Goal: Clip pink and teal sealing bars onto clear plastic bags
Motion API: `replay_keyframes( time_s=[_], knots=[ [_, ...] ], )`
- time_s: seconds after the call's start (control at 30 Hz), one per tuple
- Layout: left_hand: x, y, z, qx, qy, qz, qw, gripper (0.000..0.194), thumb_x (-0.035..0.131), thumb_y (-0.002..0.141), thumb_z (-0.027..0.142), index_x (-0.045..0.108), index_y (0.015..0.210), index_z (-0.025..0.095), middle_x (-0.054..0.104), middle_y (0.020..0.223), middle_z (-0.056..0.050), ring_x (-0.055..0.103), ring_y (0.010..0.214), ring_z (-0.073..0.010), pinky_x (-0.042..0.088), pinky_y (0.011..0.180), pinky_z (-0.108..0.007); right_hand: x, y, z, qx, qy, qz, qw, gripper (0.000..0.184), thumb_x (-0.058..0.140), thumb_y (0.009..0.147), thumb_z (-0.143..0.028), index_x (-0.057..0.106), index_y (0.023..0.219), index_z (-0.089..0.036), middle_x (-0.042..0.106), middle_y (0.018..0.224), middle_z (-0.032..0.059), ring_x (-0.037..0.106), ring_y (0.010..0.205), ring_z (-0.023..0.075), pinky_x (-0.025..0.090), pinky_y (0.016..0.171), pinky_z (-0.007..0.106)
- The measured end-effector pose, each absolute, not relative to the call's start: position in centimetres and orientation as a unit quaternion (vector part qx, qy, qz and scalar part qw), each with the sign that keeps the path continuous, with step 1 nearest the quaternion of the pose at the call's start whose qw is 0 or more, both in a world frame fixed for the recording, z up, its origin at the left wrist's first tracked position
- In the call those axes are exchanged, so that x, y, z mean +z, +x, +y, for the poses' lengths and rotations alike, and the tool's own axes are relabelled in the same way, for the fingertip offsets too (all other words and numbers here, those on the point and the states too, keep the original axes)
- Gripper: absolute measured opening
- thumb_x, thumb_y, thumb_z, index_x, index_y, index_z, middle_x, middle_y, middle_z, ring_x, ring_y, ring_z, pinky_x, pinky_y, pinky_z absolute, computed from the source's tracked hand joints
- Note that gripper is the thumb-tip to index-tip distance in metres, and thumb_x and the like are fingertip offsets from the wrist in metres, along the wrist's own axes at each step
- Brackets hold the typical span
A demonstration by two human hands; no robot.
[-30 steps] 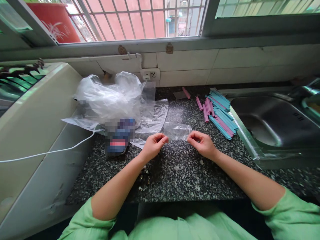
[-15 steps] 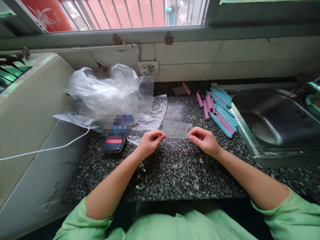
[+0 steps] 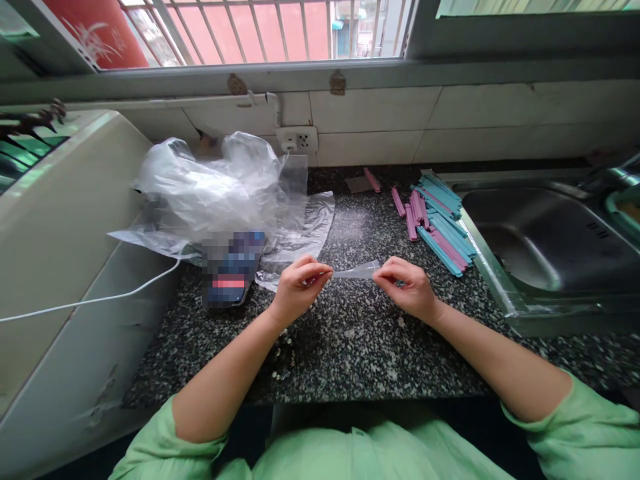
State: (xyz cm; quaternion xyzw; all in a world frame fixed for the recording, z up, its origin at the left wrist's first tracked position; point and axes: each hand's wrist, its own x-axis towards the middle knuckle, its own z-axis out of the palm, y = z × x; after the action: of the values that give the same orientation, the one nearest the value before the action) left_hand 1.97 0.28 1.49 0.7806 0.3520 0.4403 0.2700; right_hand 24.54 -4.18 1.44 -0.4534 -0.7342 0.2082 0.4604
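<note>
A small clear plastic bag (image 3: 357, 271) is stretched between my two hands above the speckled counter (image 3: 360, 353). My left hand (image 3: 304, 283) pinches its left end between thumb and fingers. At the right end, my right hand (image 3: 404, 285) has thumb and fingertips closed on the plastic. The bag looks narrow, seen nearly edge-on. Left of my left hand lies a phone (image 3: 234, 270), its screen blurred. Several tiny clear bits (image 3: 283, 357) are scattered on the counter below my left wrist.
A heap of clear plastic bags (image 3: 210, 190) fills the back left. Folded blue and pink strips (image 3: 443, 223) lie beside the metal sink (image 3: 530, 237). A white cable (image 3: 115, 299) runs off to the left. A wall socket (image 3: 297, 140) is behind the counter.
The small bag has turned from lying broad and flat to a narrow, nearly edge-on strip between my fingers. Both hands stay in about the same place.
</note>
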Motion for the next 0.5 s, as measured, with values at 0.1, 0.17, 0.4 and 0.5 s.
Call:
replay_keyframes(
  time_s=[0.1,0.17,0.4,0.5],
  knots=[
    [1.55,2.05,0.02,0.435,0.795,0.338,0.254,0.013,0.055,0.08,0.022,0.066,0.076,0.018,0.053,0.064,0.0,0.045,0.054,-0.0077,0.037,0.049,-0.019,1.32,24.41,-4.17,0.209,-0.459,-0.731,0.46,0.011,0.056,0.08,-0.024,0.062,0.072,-0.019,0.052,0.066,0.0013,0.047,0.056,0.0106,0.04,0.051,0.024],
    [1.52,2.08,-0.04,0.432,0.803,0.336,0.237,0.011,0.056,0.079,0.023,0.066,0.078,0.018,0.053,0.064,0.0,0.047,0.055,-0.0083,0.038,0.051,-0.019,1.24,24.4,-4.12,0.212,-0.463,-0.725,0.464,0.013,0.056,0.081,-0.024,0.062,0.071,-0.019,0.052,0.065,0.0013,0.047,0.056,0.0106,0.04,0.051,0.024],
    [1.23,2.07,0.06,0.405,0.853,0.302,0.131,0.011,0.054,0.08,0.019,0.065,0.077,0.019,0.054,0.066,-0.001,0.049,0.06,-0.01,0.04,0.056,-0.021,1.3,24.48,-4.12,0.22,-0.459,-0.715,0.479,0.009,0.058,0.079,-0.025,0.063,0.074,-0.019,0.053,0.068,0.0012,0.047,0.056,0.0101,0.04,0.051,0.024],
    [1.12,2.04,-0.01,0.384,0.874,0.288,0.07,0.012,0.053,0.081,0.019,0.064,0.078,0.02,0.055,0.067,-0.002,0.048,0.061,-0.0104,0.038,0.056,-0.021,1.55,24.27,-4.25,0.227,-0.483,-0.69,0.489,0.011,0.058,0.079,-0.026,0.061,0.072,-0.018,0.051,0.064,0.0,0.043,0.053,0.0095,0.037,0.048,0.024]
  ],
)
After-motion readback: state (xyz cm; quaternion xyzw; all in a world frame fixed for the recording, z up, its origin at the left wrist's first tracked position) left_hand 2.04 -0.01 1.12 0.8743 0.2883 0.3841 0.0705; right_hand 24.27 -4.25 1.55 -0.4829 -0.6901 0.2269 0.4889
